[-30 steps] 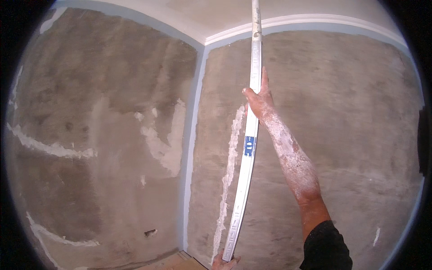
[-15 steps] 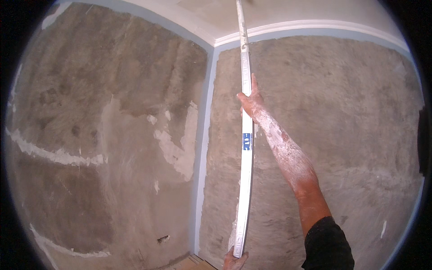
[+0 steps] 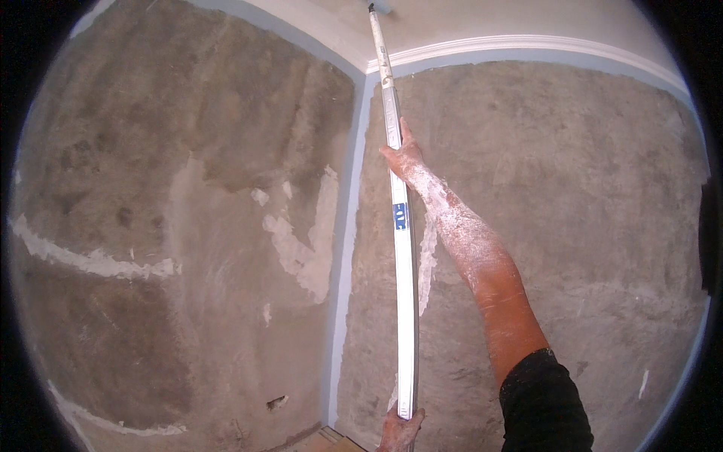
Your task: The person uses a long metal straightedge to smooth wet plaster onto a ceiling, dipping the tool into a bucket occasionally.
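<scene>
My right hand (image 3: 404,158) grips a long white pole (image 3: 404,301) with a blue label, about a third of the way down its visible length. My white-dusted forearm runs to a dark sleeve at lower right. My left hand (image 3: 401,429) holds the pole's bottom end near the lower edge. The pole rises to a narrower, stained upper section, whose tip meets a small pale-blue tool (image 3: 382,7) at the ceiling, too small to make out.
Two rough grey walls (image 3: 113,166) with white filler patches meet in a corner edged by a pale blue band (image 3: 343,301). White moulding (image 3: 527,45) borders the ceiling (image 3: 482,15). A small dark hole (image 3: 277,402) is low on the left wall; tan boards (image 3: 331,441) lie at the bottom.
The pole's top has swung left, its bottom end has moved right and slightly up, and both hands have moved with it. The tool at the tip has come into view.
</scene>
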`<control>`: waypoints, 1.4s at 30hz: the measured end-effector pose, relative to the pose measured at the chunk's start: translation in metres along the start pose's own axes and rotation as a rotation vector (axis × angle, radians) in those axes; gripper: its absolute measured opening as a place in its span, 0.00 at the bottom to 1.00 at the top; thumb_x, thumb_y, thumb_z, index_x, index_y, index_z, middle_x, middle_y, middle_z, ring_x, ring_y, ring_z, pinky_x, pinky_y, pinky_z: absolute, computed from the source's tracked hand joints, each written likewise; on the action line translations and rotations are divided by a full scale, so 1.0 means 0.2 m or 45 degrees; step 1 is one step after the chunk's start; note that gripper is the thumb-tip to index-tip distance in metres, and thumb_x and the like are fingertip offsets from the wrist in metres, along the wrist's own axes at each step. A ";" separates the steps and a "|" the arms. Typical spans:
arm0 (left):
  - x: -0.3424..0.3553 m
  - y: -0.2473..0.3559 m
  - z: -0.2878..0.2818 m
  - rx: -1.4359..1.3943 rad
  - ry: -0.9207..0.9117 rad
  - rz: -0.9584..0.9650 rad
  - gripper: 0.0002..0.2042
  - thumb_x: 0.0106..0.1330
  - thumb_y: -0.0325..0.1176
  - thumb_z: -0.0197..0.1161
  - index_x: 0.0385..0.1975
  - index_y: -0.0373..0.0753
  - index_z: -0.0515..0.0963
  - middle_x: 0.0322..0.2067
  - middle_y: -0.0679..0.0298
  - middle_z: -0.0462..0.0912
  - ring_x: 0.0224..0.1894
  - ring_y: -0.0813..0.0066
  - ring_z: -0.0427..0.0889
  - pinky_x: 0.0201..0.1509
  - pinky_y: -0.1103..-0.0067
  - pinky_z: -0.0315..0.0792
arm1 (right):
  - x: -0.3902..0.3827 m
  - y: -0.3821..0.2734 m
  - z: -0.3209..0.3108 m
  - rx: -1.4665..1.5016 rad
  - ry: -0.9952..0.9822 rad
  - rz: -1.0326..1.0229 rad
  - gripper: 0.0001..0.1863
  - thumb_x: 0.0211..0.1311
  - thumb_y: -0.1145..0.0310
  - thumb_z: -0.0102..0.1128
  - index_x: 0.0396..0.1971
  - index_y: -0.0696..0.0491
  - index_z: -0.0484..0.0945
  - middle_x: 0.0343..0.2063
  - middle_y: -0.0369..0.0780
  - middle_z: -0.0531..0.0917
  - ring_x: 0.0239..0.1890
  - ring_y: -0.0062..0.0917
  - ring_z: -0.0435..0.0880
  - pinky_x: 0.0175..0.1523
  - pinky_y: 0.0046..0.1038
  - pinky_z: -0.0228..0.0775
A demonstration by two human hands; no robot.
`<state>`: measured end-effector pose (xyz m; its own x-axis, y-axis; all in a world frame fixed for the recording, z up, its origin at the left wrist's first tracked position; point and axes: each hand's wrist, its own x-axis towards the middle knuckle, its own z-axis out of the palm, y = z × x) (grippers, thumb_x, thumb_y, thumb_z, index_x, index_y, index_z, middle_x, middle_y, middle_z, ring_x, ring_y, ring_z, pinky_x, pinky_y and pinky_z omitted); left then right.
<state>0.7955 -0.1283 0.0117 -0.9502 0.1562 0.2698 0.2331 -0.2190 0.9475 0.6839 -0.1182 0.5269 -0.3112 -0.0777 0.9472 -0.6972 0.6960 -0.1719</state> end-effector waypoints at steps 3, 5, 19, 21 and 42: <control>-0.01 0.04 -0.01 0.228 -0.185 -0.254 0.21 0.58 0.40 0.66 0.44 0.32 0.71 0.34 0.60 0.79 0.33 0.72 0.79 0.37 0.73 0.75 | -0.01 -0.02 0.01 0.048 -0.013 0.020 0.48 0.51 0.66 0.59 0.69 0.51 0.40 0.61 0.52 0.65 0.62 0.40 0.67 0.66 0.32 0.59; -0.03 0.08 -0.04 0.017 -0.257 -0.128 0.26 0.58 0.39 0.66 0.51 0.32 0.64 0.39 0.59 0.77 0.39 0.75 0.75 0.41 0.77 0.73 | -0.03 -0.03 0.00 -0.033 0.021 -0.021 0.48 0.52 0.67 0.58 0.69 0.51 0.39 0.63 0.52 0.62 0.63 0.40 0.65 0.67 0.32 0.58; 0.65 1.43 -0.40 -0.042 -0.363 0.747 0.42 0.62 0.58 0.57 0.64 0.28 0.54 0.63 0.44 0.57 0.67 0.54 0.56 0.69 0.67 0.52 | -0.88 -0.27 -0.27 0.170 0.002 0.179 0.44 0.52 0.75 0.52 0.69 0.52 0.42 0.63 0.54 0.59 0.49 0.36 0.78 0.44 0.31 0.77; 0.59 1.70 -0.24 0.045 -0.322 0.813 0.41 0.60 0.59 0.58 0.60 0.26 0.60 0.56 0.43 0.67 0.60 0.57 0.67 0.62 0.68 0.63 | -0.97 -0.34 -0.28 0.074 0.079 0.069 0.43 0.54 0.74 0.53 0.69 0.53 0.43 0.63 0.54 0.59 0.51 0.37 0.77 0.50 0.35 0.74; 0.71 2.16 -0.08 0.141 -0.106 0.627 0.19 0.55 0.33 0.60 0.44 0.28 0.70 0.24 0.60 0.73 0.24 0.72 0.77 0.28 0.74 0.74 | -3.29 -0.02 -0.75 0.143 -0.391 1.307 0.48 0.51 0.49 0.64 0.67 0.52 0.49 0.60 0.52 0.65 0.57 0.41 0.70 0.58 0.40 0.63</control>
<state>0.7577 -0.2156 0.4565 -0.7033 0.1370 0.6976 0.6740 -0.1835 0.7156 0.9886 0.0378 -0.0553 -0.9192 0.3192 0.2305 -0.0610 0.4629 -0.8843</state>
